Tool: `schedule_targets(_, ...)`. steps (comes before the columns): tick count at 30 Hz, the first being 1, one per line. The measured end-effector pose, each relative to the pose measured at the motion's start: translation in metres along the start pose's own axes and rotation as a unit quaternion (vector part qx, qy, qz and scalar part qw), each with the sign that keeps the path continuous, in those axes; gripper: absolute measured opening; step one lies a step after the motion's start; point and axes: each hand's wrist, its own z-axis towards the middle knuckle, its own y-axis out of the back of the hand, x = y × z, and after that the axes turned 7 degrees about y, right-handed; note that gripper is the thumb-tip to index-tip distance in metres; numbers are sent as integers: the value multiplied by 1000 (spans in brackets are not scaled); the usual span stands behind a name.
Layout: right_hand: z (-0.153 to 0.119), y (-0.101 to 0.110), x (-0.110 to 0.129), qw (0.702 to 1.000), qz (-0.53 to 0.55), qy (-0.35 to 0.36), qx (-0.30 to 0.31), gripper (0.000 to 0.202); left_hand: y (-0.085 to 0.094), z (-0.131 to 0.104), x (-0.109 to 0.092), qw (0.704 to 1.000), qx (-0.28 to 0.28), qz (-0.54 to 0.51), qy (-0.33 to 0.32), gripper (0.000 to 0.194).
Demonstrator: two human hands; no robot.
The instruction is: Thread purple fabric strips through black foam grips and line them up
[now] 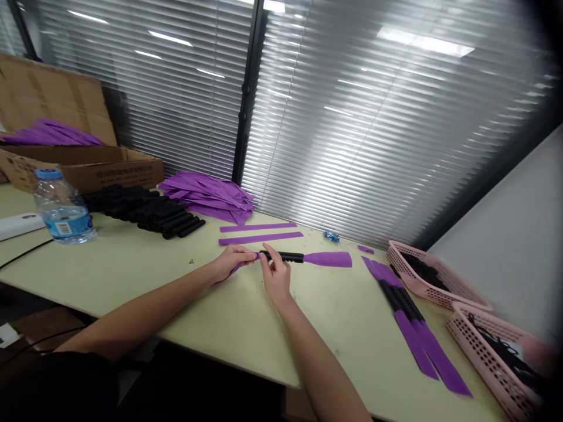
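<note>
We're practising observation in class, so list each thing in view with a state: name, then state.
Left hand: pinching the purple strip
Right hand: gripping the black tube
Purple strip: threaded through the black tube
Two strips beyond hands: flat, tubeless
Strips at right: flat, threaded through black tubes
Water bottle: upright, capped, partly full
Cardboard box: open
Pink baskets: lidless, holding black items
Window blinds: lowered

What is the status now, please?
Left hand pinches purple fabric-like flat strip. Right hand at black ridged tube. Strip shows at both tube ends. Two loose purple strips lie beyond.
</note>
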Motion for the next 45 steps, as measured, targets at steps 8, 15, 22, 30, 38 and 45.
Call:
schedule_targets(8,1,-2,-5,996,61,-59,4,43,1,-1,-2,1000,7,9,-4,24)
schedule_targets(15,-1,-3,-11,992,101,-80,17,43,0,-1,-2,1000,5,-8,1,23)
schedule_targets(22,-2,-6,-14,990,120,-67,41,43,-4,-5,-4,1000,23,-13,6,25)
schedule_targets(30,-3,-6,-16,988,124,-70,57,44,-5,-6,-5,1000,27,-6,6,23)
schedule_targets(38,1,-2,-15,987,121,-88,60,42,-6,-2,-2,999,28,-29,12,23)
schedule_targets(45,3,1,-16,985,109,-123,46,45,0,0,-1,994,61,-42,77,28)
